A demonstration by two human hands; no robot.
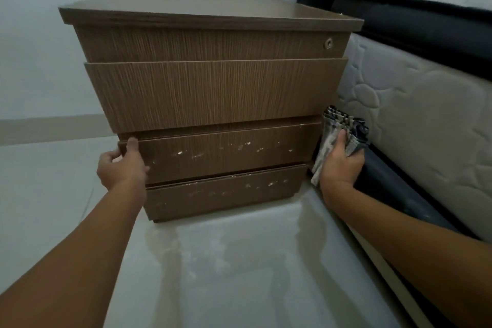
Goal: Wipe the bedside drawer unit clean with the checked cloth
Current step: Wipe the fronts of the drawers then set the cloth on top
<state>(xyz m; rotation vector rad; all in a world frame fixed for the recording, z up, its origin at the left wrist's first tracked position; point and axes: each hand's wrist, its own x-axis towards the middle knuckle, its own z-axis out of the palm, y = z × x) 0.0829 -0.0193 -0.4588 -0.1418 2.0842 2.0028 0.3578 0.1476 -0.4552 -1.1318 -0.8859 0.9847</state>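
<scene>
Head view: left hand (121,165) grips third drawer (221,153) edge; right hand (340,165) clutches checked cloth (338,136).

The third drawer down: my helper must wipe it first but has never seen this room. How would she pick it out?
Find the brown wooden drawer unit beside the mattress. Count down its fronts to the third drawer, whose left edge the left hand grips. Unlike the clean fronts above, it is speckled with whitish spots; the bottom drawer below is spotted too.
</scene>
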